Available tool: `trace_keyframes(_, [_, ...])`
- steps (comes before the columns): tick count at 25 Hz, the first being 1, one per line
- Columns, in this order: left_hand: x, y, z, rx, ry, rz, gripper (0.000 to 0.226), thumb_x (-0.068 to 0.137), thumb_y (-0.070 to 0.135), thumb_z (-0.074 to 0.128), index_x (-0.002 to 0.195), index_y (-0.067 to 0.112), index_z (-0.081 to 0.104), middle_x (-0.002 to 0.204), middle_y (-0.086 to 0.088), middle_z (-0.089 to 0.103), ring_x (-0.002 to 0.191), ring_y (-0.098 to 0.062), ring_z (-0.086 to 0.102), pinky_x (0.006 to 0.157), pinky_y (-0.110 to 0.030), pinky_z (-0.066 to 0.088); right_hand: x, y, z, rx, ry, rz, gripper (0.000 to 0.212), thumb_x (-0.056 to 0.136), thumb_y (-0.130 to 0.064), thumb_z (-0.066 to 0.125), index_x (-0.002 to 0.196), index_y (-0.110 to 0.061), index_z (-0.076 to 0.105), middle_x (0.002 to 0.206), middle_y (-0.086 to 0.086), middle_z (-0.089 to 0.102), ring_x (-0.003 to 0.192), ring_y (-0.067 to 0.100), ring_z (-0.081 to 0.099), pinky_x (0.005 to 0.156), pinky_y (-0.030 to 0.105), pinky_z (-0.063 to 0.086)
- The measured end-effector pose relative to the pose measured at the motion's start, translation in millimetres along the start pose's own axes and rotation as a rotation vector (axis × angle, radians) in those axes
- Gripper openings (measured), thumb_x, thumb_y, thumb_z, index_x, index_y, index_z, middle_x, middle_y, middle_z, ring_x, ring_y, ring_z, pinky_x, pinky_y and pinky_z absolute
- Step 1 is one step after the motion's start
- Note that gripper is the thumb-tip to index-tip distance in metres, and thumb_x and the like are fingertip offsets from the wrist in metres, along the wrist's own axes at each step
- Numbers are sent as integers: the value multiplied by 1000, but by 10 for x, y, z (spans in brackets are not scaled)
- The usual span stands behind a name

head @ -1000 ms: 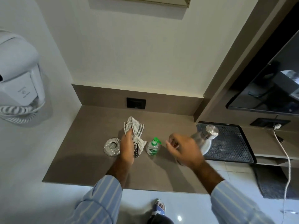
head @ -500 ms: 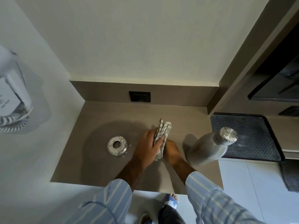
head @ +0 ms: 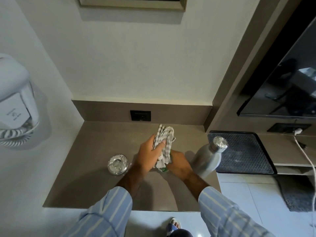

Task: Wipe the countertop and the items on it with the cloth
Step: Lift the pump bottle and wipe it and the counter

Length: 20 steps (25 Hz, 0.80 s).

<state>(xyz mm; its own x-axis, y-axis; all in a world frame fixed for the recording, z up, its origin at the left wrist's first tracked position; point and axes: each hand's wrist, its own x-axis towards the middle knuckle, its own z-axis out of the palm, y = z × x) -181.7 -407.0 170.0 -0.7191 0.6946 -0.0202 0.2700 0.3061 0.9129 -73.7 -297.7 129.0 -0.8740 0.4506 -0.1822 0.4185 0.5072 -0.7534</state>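
Observation:
My left hand (head: 148,155) grips a grey-and-white checked cloth (head: 165,142) over the middle of the brown countertop (head: 95,168). The cloth is wrapped over a small green-and-white sanitizer bottle (head: 164,169), of which only a green sliver shows at the bottom. My right hand (head: 178,165) holds that bottle from the right, pressed against the cloth. A steel water bottle (head: 207,159) stands just right of my right hand. A round metal lid (head: 118,164) lies left of my left wrist.
A black perforated tray (head: 242,151) sits on a lower shelf to the right. A black wall socket (head: 140,115) is in the backsplash. A white wall hair dryer (head: 13,103) hangs at the left. A TV (head: 282,89) and white cable (head: 306,154) are at the right.
My right hand let go of the steel bottle and took hold of the sanitizer bottle. My left hand brought the cloth over it; the bottle is now mostly covered.

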Motion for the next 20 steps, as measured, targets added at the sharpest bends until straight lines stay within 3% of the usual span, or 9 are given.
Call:
trace_keyframes(3, [-158,114,43,-90,73,10,21,98,30,59,117,23,65,100,5,75,89,-8,72,75,-21,58,-56,-178,-91,14,40,-27,33,77,-28,68,104,-9,71,97,5,74,91,22,69,71,19,46])
trace_keyframes(5, [-166,114,-53,-306,206,-187,16,99,27,58,112,20,65,98,1,75,82,-10,71,66,-16,56,-121,-352,-136,232,82,-11,41,81,-16,76,120,-18,65,102,-9,72,95,14,71,74,5,46])
trace_keyframes(7, [-173,40,-145,-503,203,-262,24,101,25,56,118,13,67,107,-8,77,86,-17,75,70,-21,58,-137,-499,-160,580,139,31,41,83,-17,82,119,-17,62,108,-3,77,105,22,74,91,25,58])
trace_keyframes(9, [-298,114,-133,-659,137,-208,28,101,26,55,124,13,66,113,-11,76,99,-25,75,83,-35,60,-83,-615,-135,747,264,35,35,87,-23,80,117,-11,66,111,10,78,107,32,74,93,43,60])
trace_keyframes(11, [-446,238,-43,-696,157,-96,31,101,25,55,130,15,62,120,-8,73,110,-22,71,94,-38,57,-42,-745,-104,788,387,56,25,96,-22,69,119,-13,68,111,10,77,105,27,74,91,39,61])
trace_keyframes(13, [-461,354,-29,-546,230,30,33,99,29,55,130,21,61,125,-1,70,116,-16,67,99,-33,53,-57,-888,-45,796,405,34,25,102,-19,59,124,-11,65,113,6,76,105,22,74,89,32,61])
trace_keyframes(16, [-123,479,-217,-645,272,-152,19,98,29,58,109,20,71,107,-9,77,103,-27,74,94,-45,57,-124,-1010,22,891,361,-18,26,104,-17,55,125,-5,62,111,6,75,98,17,73,85,29,60])
trace_keyframes(18, [15,582,-286,-819,181,-300,26,99,29,58,111,11,72,106,-17,77,100,-33,74,96,-53,56,-85,-1047,-37,924,391,-10,23,104,-20,56,119,-5,63,107,12,73,95,21,71,85,36,58])
trace_keyframes(20, [-66,680,-200,-828,119,-294,31,99,33,57,112,10,73,105,-15,78,100,-30,75,96,-50,56,-6,-1099,-151,949,499,37,37,100,-37,60,116,-4,60,105,16,69,94,27,67,87,45,56])
